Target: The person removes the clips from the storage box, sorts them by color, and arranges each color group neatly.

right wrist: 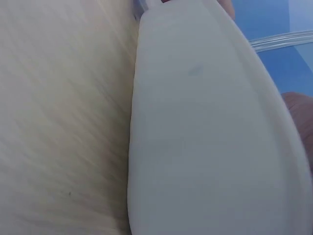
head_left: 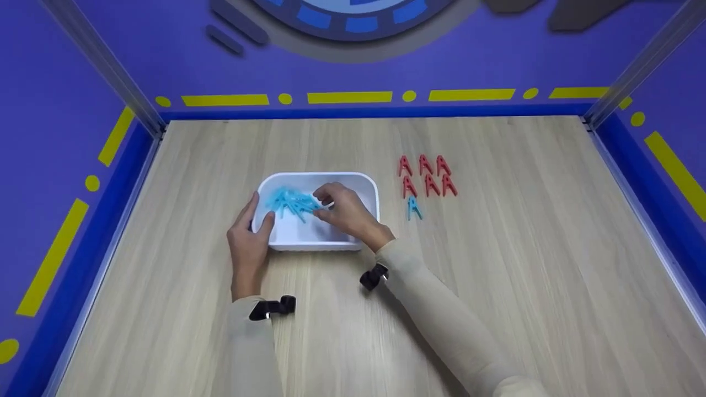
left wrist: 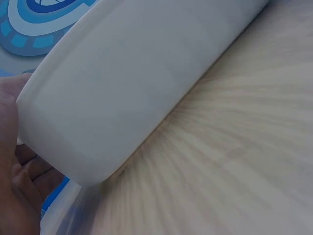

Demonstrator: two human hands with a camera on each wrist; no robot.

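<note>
A white tub (head_left: 309,246) sits on the table with a pile of light blue clothespins (head_left: 289,201) in its left half. My left hand (head_left: 251,237) grips the tub's left wall, thumb inside the rim and fingers outside. In the left wrist view, fingers wrap the end of the tub (left wrist: 98,98). My right hand (head_left: 345,209) reaches over the tub from the right, its bent fingers and thumb apart at the right edge of the pile. In the right wrist view, the tub's side (right wrist: 205,122) hides most of this hand.
Right of the tub, red clothespins (head_left: 424,165) lie in two rows on the wooden table (head_left: 524,248). Below them lies one blue clothespin (head_left: 414,208). Blue panels (head_left: 353,77) with yellow marks stand around the table's back and sides.
</note>
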